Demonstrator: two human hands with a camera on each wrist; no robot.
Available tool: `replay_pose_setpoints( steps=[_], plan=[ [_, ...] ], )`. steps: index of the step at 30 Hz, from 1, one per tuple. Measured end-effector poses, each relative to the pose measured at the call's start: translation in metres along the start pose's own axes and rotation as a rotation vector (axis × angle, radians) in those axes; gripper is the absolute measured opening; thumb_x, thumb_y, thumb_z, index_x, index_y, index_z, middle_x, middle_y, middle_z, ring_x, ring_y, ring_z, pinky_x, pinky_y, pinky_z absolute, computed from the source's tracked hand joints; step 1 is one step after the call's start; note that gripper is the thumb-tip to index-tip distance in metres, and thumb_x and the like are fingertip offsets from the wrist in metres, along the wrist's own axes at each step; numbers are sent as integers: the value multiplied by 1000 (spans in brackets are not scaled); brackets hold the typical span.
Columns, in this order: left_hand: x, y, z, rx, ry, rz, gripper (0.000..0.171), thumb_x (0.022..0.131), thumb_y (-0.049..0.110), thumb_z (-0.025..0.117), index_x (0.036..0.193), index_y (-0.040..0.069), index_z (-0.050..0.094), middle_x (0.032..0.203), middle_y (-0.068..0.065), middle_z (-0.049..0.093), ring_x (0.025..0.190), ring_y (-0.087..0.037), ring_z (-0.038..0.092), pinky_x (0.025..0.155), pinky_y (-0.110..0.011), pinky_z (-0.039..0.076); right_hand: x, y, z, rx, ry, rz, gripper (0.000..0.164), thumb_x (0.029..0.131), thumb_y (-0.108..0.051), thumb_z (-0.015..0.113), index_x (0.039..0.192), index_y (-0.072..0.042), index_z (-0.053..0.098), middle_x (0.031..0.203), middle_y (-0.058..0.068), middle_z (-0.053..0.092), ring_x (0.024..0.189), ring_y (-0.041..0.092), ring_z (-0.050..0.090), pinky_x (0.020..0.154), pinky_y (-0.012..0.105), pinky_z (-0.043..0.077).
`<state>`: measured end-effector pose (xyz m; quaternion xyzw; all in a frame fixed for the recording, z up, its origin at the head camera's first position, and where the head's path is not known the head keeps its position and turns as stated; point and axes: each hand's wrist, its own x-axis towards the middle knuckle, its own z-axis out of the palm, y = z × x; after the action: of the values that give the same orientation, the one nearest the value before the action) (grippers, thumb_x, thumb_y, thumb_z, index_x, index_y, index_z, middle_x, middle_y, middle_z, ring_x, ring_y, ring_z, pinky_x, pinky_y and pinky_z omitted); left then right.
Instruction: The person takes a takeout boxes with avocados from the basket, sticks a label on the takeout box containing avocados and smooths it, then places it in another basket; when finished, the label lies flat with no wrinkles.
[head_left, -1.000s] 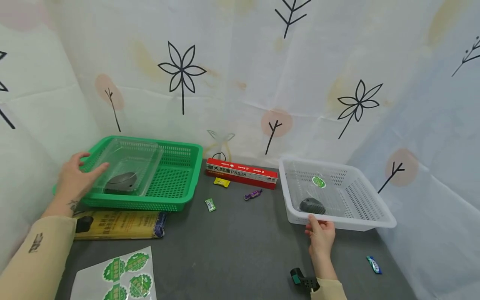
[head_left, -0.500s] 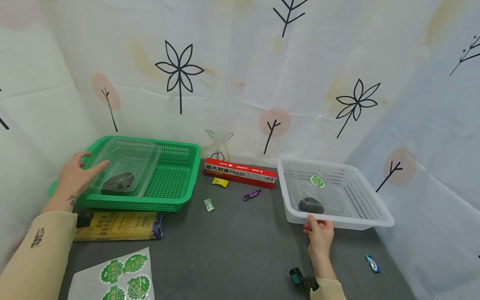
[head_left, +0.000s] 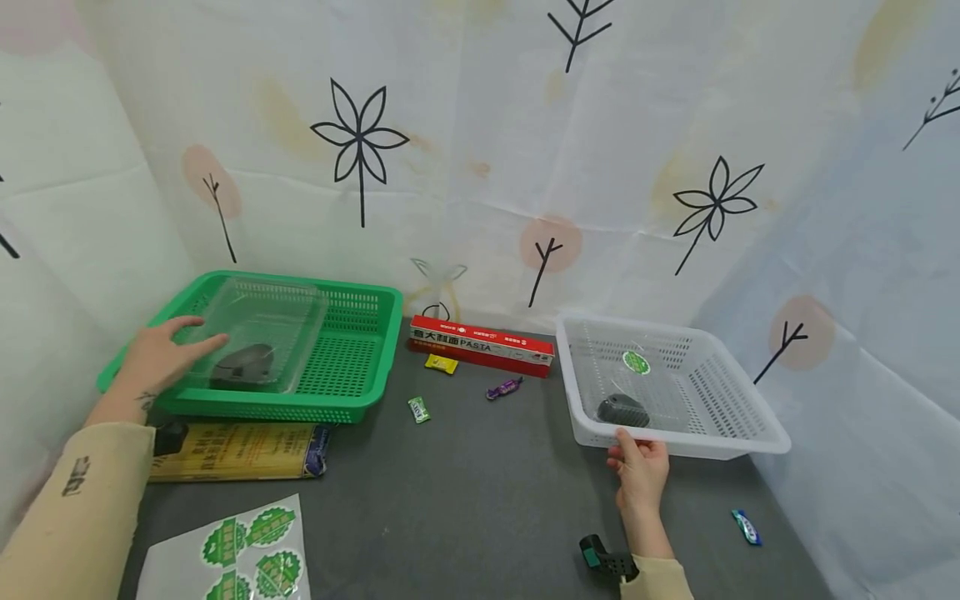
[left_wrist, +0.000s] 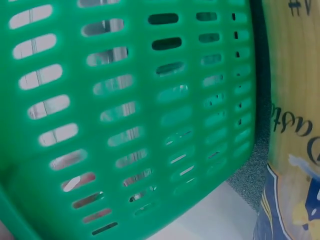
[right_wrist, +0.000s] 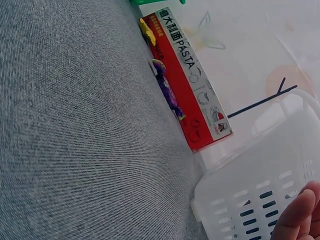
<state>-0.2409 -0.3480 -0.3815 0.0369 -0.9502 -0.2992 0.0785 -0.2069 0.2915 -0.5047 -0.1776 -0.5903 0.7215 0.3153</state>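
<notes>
In the head view my left hand (head_left: 161,358) reaches over the left side of the green basket (head_left: 397,350). Its thumb and fingers are spread at the left edge of a clear plastic container (head_left: 288,312), which lies in that basket. A dark grey rounded object (head_left: 243,367) shows through the plastic. My right hand (head_left: 643,479) holds the front rim of a white basket (head_left: 750,446), thumb on the rim and fingers curled below. Inside that basket are a clear container with a green round sticker (head_left: 636,362) and a dark ribbed object (head_left: 624,411).
A red pasta box (head_left: 480,346) stands between the baskets, with yellow (head_left: 442,364), purple (head_left: 504,388) and green (head_left: 419,409) candies before it. A yellow pasta packet (head_left: 240,450) lies in front of the green basket, near a sticker sheet (head_left: 225,550). A blue candy (head_left: 747,527) lies far right.
My left hand has shifted slightly right, its fingers further over the container; the clear container and the dark object have moved slightly right too. The right hand stays on the white basket's rim.
</notes>
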Motion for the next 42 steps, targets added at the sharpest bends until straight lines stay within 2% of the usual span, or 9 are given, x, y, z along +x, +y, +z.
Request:
replay_pose_setpoints(
  steps=[5,11,14,18,22,25,30,35,42],
  plan=[
    [2,-6,-2,-31,-100,3,80,81,55,46,136,2,24,135,-34,13,110,-55,23,72,-61,31,0,1,-1,9,-13,-3,36,71,-25,72,94,-10,48,66,2,54,44,10,52,36,21,42],
    [5,-10,-5,-44,-226,22,80,82,52,47,137,2,19,131,-38,16,106,-52,31,67,-54,39,-1,1,-1,15,-14,5,37,71,-25,72,94,-10,48,65,2,54,44,10,53,36,21,42],
    [6,-10,-5,-39,-256,39,78,84,49,48,138,3,17,127,-39,21,104,-52,33,65,-51,40,-1,1,-1,6,-10,10,38,71,-26,72,95,-10,48,66,3,54,45,10,53,37,21,42],
    [6,-11,-6,-62,-250,71,69,87,40,46,139,7,16,112,-36,34,69,-34,49,50,-40,40,0,2,-1,-7,-9,12,39,70,-28,72,95,-11,47,67,3,54,45,10,53,37,21,43],
    [5,-13,-7,-126,-248,98,61,90,35,41,141,16,13,114,-38,28,38,-11,29,39,-33,36,-1,1,-1,-15,-15,11,40,71,-29,71,96,-11,47,68,3,54,46,11,53,38,21,43],
    [5,-13,-7,-156,-210,145,55,91,29,40,140,17,17,120,-39,22,36,-9,27,36,-33,35,0,0,0,-18,-20,6,40,71,-30,71,97,-11,47,69,4,54,46,11,53,38,21,43],
    [7,-7,-6,-158,-124,155,49,89,19,37,137,16,27,108,-23,33,36,-10,24,35,-33,34,1,-1,0,1,-27,8,39,71,-27,71,96,-10,47,67,4,54,45,11,53,37,21,42],
    [8,-4,-7,-176,-149,123,49,90,23,33,138,21,25,113,-28,32,41,-12,26,41,-35,39,-1,-3,-1,32,-58,-15,35,72,-25,71,93,-11,47,64,0,54,44,9,53,36,19,42],
    [5,1,-10,-252,-170,118,46,91,22,33,135,34,25,117,-31,32,41,-12,25,42,-35,39,-16,-31,5,7,-87,45,28,79,-16,65,95,-9,43,66,0,53,46,8,53,39,19,42]
  ],
)
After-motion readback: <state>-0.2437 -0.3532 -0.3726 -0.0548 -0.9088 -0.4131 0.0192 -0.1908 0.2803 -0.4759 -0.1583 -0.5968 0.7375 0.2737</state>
